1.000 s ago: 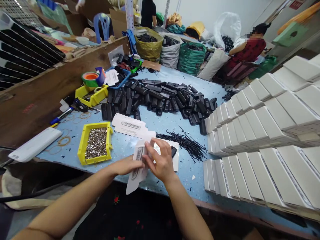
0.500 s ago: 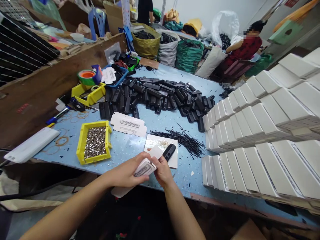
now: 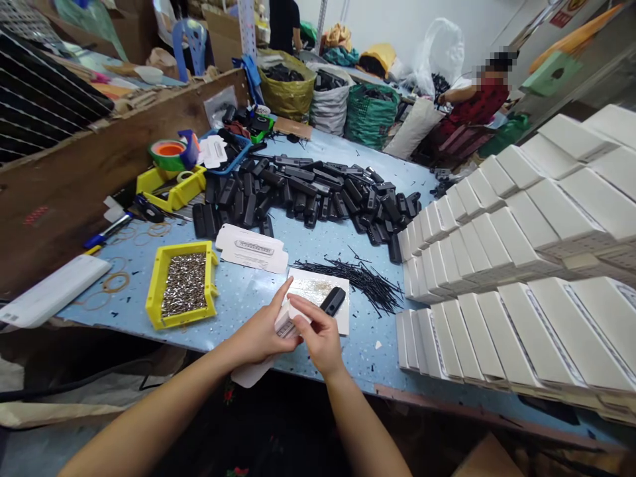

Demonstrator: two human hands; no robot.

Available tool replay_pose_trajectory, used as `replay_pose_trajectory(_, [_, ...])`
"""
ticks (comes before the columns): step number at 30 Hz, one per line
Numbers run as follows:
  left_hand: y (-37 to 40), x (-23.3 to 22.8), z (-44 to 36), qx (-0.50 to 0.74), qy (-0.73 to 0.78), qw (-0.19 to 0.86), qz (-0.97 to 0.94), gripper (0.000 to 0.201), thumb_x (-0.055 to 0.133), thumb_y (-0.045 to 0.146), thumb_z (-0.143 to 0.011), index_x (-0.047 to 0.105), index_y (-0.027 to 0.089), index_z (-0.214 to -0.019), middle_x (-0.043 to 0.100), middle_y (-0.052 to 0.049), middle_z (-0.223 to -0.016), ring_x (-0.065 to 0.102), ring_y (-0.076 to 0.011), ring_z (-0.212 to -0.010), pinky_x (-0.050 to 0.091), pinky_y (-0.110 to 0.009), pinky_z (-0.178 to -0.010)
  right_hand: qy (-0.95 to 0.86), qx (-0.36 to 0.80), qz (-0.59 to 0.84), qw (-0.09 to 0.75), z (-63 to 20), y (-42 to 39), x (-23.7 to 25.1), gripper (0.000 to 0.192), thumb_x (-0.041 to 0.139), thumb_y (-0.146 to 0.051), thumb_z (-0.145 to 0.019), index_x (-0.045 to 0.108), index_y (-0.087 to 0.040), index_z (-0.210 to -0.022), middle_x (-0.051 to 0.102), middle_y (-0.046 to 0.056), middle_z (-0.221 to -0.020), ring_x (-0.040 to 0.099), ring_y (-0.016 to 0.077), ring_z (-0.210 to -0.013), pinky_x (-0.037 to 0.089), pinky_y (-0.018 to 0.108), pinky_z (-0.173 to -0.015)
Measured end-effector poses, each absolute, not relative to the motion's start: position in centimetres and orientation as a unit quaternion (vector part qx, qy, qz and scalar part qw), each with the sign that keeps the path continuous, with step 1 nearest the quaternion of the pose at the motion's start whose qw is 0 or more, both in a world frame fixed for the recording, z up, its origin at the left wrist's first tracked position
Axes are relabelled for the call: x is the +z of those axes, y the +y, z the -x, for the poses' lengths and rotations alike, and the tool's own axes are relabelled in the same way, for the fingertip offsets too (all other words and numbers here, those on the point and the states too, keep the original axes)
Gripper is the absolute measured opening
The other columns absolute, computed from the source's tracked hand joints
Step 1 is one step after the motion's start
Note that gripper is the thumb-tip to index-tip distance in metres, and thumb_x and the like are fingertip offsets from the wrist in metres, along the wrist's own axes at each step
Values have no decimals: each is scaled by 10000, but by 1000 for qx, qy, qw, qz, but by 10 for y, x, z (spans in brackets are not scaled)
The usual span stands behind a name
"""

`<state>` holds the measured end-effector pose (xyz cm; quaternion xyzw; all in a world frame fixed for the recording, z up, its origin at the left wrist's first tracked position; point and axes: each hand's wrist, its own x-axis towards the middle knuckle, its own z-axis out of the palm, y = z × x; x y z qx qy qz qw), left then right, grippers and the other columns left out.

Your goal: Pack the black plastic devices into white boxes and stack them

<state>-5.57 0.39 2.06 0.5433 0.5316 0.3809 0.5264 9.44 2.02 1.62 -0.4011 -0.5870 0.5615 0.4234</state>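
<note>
Between my hands is a small white cardboard box (image 3: 287, 320) with a printed picture on its side. My left hand (image 3: 262, 334) wraps around it, thumb raised. The fingers of my right hand (image 3: 319, 334) press at its near end, where the flap seems folded down. A long white flap (image 3: 252, 375) sticks out below my left hand. Just beyond my right hand a black plastic device (image 3: 333, 301) lies on a white board (image 3: 342, 324). A flat unfolded carton (image 3: 252, 249) with a similar printed picture rests farther back on the table.
A yellow bin (image 3: 154, 291) of small metal pieces stands at left. Black devices (image 3: 298, 189) are heaped across the back, with thin black strips (image 3: 372, 285) in front. Stacked white boxes (image 3: 477, 265) line the right side. A person in red (image 3: 477, 99) sits far off.
The upright flap on the box's end has gone down under my right fingers. My left thumb has lifted. The view has shifted slightly.
</note>
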Motion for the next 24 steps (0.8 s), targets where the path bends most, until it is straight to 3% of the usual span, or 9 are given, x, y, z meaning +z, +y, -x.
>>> replay_pose_trajectory(4, [4, 19, 56, 342, 524, 523, -579, 976, 718, 219, -649, 253, 201, -1507, 677, -6, -728, 617, -181, -589, 433, -226, -550, -605, 490, 424, 463, -88, 8, 8, 301, 502, -322, -905, 691, -200, -1105, 624, 48, -1174, 613, 100, -1124, 510, 269, -1036])
replay_pose_trajectory(7, [3, 10, 62, 347, 510, 537, -575, 948, 761, 218, -625, 335, 247, -1471, 700, -71, -1020, 669, -244, -890, 494, -289, -773, -712, 383, 372, 456, -94, 4, 0, 378, 477, -294, -905, 611, -215, -1249, 537, 50, -1311, 511, 122, -1280, 415, 330, -1155])
replay_pose_trajectory(11, [2, -7, 82, 389, 554, 613, -407, 911, 798, 286, -630, 352, 247, -1423, 685, -85, -1038, 670, -264, -910, 528, -369, -804, -846, 310, 360, 242, -135, 35, -7, 520, 410, -173, -882, 467, -233, -1395, 381, 42, -1451, 341, 138, -1419, 283, 420, -1234])
replay_pose_trajectory(13, [4, -12, 95, 442, 526, 678, -259, 834, 752, 281, -698, 321, 271, -1411, 689, -60, -986, 682, -251, -886, 552, -373, -767, -866, 267, 402, 131, -160, 57, -10, 547, 441, -60, -790, 559, -226, -1298, 337, 37, -1479, 221, 197, -1474, 128, 524, -1251])
replay_pose_trajectory(15, [6, -15, 105, 512, 478, 703, -124, 643, 690, 226, -762, 403, 278, -1335, 684, -46, -1022, 680, -232, -935, 566, -360, -780, -877, 263, 397, 71, -177, 72, -11, 486, 466, -1, -717, 645, -199, -1124, 440, 41, -1406, 265, 229, -1452, 38, 585, -1227])
replay_pose_trajectory(17, [10, -17, 107, 572, 460, 679, -19, 364, 616, 200, -834, 519, 235, -1184, 684, -43, -1020, 684, -209, -913, 584, -338, -751, -858, 308, 396, 110, -181, 74, -10, 372, 517, -39, -734, 627, -179, -1060, 570, 48, -1240, 474, 184, -1301, 169, 553, -1224])
replay_pose_trajectory(20, [12, -17, 93, 617, 474, 623, 81, 148, 483, 250, -941, 566, 176, -1038, 689, -63, -939, 690, -189, -783, 603, -333, -648, -725, 411, 441, 333, -163, 57, -6, 432, 599, -233, -808, 472, -191, -1219, 598, 73, -1153, 613, 110, -1060, 495, 353, -1042])
replay_pose_trajectory(22, [10, -16, 78, 614, 475, 621, 109, 178, 451, 270, -960, 571, 151, -1016, 689, -83, -922, 688, -185, -751, 608, -340, -647, -624, 455, 442, 456, -143, 42, -2, 484, 582, -304, -847, 380, -208, -1276, 581, 89, -1185, 619, 96, -1063, 541, 266, -949])
replay_pose_trajectory(24, [4, -15, 66, 591, 470, 647, 104, 195, 453, 278, -960, 573, 131, -1005, 687, -107, -940, 688, -180, -780, 604, -344, -725, -606, 467, 427, 482, -125, 30, 0, 447, 613, -309, -833, 420, -207, -1223, 532, 92, -1269, 566, 106, -1190, 497, 271, -1046])
